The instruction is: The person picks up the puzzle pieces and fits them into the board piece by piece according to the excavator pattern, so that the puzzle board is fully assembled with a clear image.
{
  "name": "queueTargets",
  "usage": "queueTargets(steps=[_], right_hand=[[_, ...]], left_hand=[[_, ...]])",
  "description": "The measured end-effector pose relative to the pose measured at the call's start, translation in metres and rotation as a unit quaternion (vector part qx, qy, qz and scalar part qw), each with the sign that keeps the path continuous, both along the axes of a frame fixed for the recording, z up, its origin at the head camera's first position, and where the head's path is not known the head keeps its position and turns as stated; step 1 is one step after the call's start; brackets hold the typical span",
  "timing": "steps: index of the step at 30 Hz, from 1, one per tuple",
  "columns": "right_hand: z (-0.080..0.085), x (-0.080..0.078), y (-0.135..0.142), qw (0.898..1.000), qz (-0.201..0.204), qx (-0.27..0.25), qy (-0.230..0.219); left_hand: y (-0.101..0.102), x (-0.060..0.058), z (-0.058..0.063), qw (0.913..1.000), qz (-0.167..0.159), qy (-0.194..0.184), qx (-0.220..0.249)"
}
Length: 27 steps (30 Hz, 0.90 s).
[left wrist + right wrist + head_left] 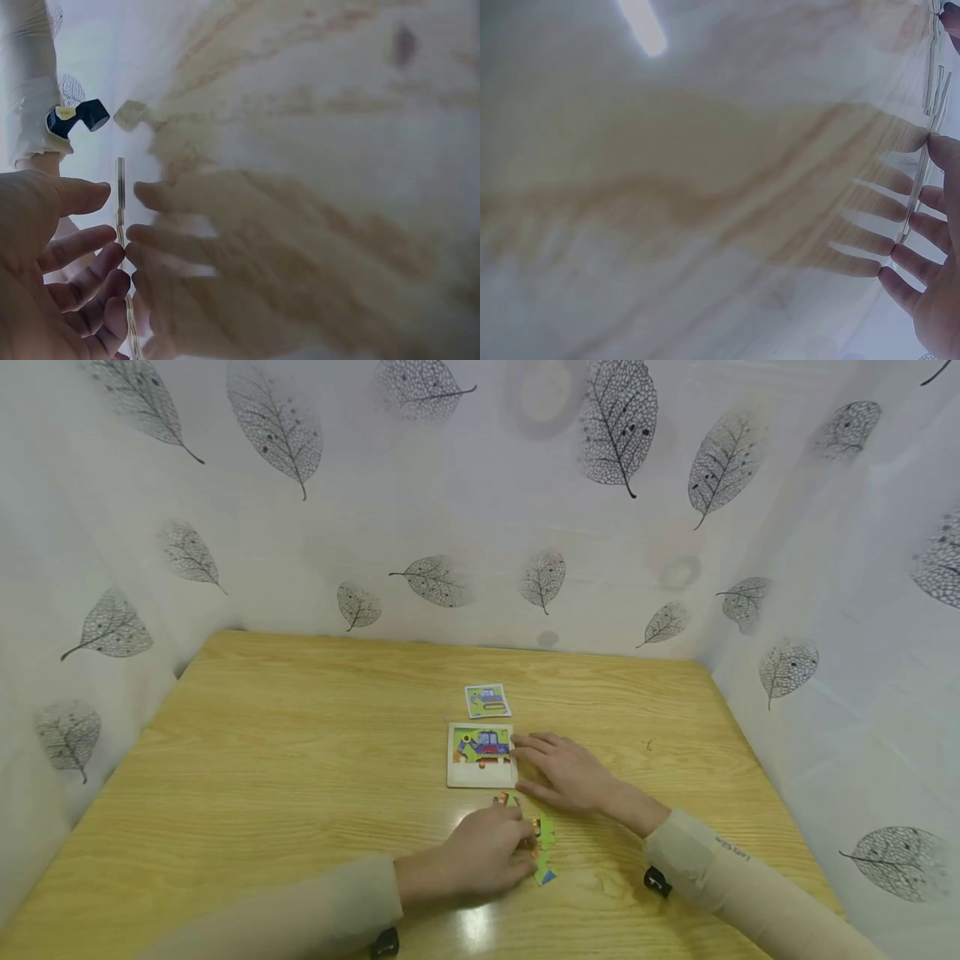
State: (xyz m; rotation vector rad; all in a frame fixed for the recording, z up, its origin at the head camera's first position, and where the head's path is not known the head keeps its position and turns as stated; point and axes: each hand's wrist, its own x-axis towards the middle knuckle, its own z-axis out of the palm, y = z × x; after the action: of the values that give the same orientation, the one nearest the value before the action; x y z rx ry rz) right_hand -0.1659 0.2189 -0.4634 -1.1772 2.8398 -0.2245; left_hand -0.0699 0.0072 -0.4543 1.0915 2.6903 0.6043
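A shallow wooden jigsaw tray [480,777] lies mid-table, its upper part filled with a picture of a blue digger on green and its lower part bare. My right hand [570,772] rests at the tray's right side, fingers spread and fingertips at the rim. Nearer to me, my left hand [483,856] is palm down over loose jigsaw pieces [546,831], partly hiding them. In the left wrist view its loosely bent fingers [94,281] stand apart from the thumb, tips down at the thin pieces, none pinched.
Just behind the tray lies a small picture card [487,701] of the same digger. The wooden table [300,735] has a glossy top that reflects the hands. A pale curtain [480,510] with leaf prints surrounds its back and sides.
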Motion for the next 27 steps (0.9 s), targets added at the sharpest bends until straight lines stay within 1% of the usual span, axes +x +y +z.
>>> queueTargets(steps=[7, 13, 18, 20, 22, 27], right_hand=[[0.001, 0.0, 0.0, 1.0, 0.001, 0.001, -0.003], [0.0, 0.0, 0.0, 1.0, 0.001, -0.002, -0.006], [-0.001, 0.0, 0.0, 1.0, 0.0, -0.002, -0.004], [-0.002, 0.0, 0.0, 1.0, 0.001, -0.002, -0.003], [-0.002, 0.0, 0.0, 1.0, 0.001, -0.001, -0.001], [-0.001, 0.0, 0.0, 1.0, 0.007, -0.004, 0.007]], left_hand=[[0.006, 0.003, -0.001, 0.9986, -0.012, 0.038, -0.036], [0.009, 0.003, -0.001, 0.9978, -0.01, 0.043, -0.05], [0.003, 0.002, 0.002, 0.999, -0.003, 0.011, -0.042], [-0.001, 0.002, 0.002, 0.9993, 0.003, -0.006, -0.035], [-0.007, 0.0, 0.001, 0.9994, 0.005, -0.016, -0.031], [-0.021, -0.004, -0.002, 0.9992, -0.01, -0.035, -0.018]])
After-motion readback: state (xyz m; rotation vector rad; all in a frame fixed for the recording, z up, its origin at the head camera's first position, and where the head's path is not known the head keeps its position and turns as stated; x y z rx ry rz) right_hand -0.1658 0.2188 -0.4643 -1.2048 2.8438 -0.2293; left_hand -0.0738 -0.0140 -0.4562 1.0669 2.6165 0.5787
